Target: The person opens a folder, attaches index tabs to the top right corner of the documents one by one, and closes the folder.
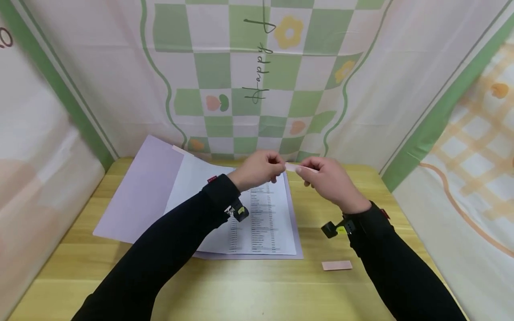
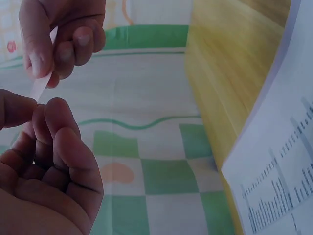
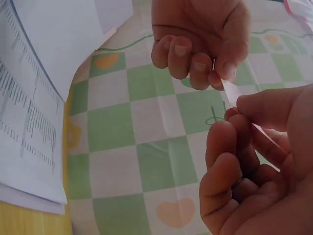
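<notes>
A narrow pale pink strip (image 1: 291, 167) is stretched between my two hands above the far right corner of the printed sheets (image 1: 263, 223). My left hand (image 1: 260, 170) pinches its left end between thumb and forefinger. The thumb and forefinger of my right hand (image 1: 330, 182) grip it farther along. In the right wrist view a short length of the strip (image 3: 231, 93) shows between the two pinches, and part of it lies hidden behind the fingers. Under the sheets lies an opened lavender folder (image 1: 132, 191).
Another pink strip (image 1: 336, 265) lies on the wooden table (image 1: 257, 290), near the right forearm. A pale strip (image 1: 182, 150) sits along the folder's far edge. Behind the table hangs a green checkered cloth (image 1: 249, 71), with more cloth at both sides.
</notes>
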{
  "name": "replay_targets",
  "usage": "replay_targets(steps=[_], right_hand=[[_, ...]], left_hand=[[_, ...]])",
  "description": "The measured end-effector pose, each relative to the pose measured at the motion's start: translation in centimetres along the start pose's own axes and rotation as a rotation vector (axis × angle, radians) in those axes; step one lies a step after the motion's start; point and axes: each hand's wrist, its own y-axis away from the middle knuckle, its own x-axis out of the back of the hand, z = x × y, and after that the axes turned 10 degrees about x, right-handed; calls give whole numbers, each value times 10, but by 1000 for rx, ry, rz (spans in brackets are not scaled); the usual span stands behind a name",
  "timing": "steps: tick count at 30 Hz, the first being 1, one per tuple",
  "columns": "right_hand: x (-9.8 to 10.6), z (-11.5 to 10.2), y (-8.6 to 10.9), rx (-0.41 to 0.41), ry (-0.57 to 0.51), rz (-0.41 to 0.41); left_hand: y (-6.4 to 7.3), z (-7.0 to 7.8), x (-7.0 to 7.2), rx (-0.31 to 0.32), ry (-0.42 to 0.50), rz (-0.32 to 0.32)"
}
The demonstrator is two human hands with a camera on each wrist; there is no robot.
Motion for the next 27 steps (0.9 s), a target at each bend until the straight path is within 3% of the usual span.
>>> replay_targets(steps=[6, 13, 19, 22, 27], right_hand=[[-6, 1, -29, -26, -46, -27], [-10, 6, -54, -45, -30, -62], [-14, 26, -77, -149, -88, -52], [-19, 38, -88, -249, -222, -30], [-27, 56, -101, -448, -614, 72]], left_hand=[[-12, -10, 14, 55, 82, -1], [-31, -24, 22, 84, 48, 31], [-53, -33, 23, 163, 91, 50], [-65, -40, 23, 206, 138, 55], [-87, -52, 17, 241, 197, 64]])
